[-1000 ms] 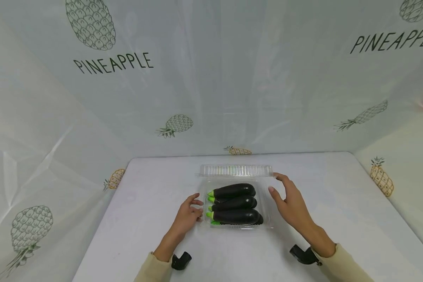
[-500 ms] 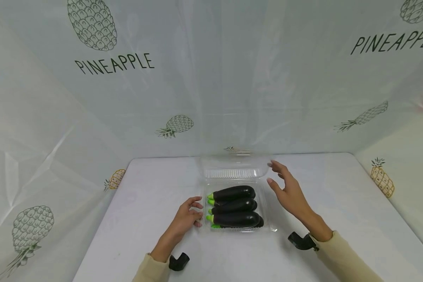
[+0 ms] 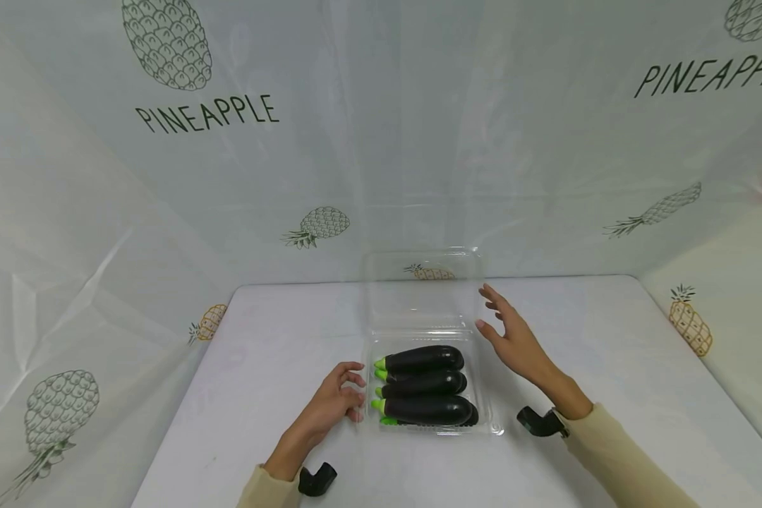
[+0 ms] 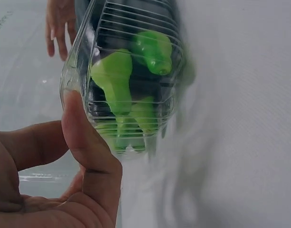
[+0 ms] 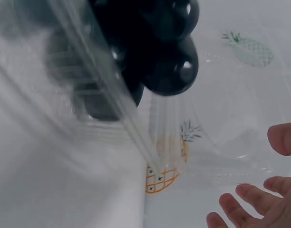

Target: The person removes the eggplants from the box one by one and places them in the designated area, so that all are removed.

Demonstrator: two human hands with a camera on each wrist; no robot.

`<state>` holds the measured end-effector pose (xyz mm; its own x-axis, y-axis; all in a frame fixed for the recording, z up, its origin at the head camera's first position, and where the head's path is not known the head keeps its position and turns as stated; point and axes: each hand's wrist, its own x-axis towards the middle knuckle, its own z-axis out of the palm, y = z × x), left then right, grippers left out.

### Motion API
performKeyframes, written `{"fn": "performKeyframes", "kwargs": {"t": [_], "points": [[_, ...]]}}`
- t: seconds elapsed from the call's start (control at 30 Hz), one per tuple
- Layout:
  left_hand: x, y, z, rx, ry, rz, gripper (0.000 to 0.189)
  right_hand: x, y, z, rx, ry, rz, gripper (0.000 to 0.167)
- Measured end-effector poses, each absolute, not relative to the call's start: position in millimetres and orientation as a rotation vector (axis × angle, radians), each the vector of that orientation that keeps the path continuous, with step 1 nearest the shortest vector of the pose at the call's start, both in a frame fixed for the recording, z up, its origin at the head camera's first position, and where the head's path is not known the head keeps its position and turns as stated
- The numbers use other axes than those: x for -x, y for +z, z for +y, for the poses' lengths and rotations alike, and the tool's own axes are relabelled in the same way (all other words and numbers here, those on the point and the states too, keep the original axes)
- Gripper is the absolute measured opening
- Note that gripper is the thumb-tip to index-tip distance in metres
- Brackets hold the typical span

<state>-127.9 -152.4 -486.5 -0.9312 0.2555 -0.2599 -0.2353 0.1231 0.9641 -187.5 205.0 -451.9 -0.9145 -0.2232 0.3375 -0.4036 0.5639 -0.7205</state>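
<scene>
Several glossy black eggplants with bright green stems lie stacked in the base of a clear plastic clamshell container. Its hinged lid is swung up and stands behind the base. My left hand is at the container's left side; in the left wrist view, one fingertip touches the rim beside the green stems. Beside the lid's right edge is my right hand, its fingers spread and grasping nothing. The right wrist view catches it at the lower right, apart from the rounded eggplant ends.
The white table reaches back to a pale curtain printed with pineapples, which hangs close behind the upright lid. Each wrist carries a black camera mount, low over the table.
The lid has swung up and back from a low angle to upright. My right hand followed it slightly, moving back and left. My left hand has stayed by the container's left edge.
</scene>
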Motion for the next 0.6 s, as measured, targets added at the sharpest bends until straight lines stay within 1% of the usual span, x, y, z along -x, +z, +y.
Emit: {"fn": "performKeyframes", "kwargs": {"t": [0.3,0.6], "points": [[120.6,-486.2,-154.6,-0.056,1.847,1.986,0.058,191.6,-459.6,208.7,-0.525,1.3,-2.718,0.061],[118.3,-486.6,-157.7,-0.094,1.851,1.931,0.058,192.4,-468.3,209.4,-0.573,1.351,-2.742,0.062]]}}
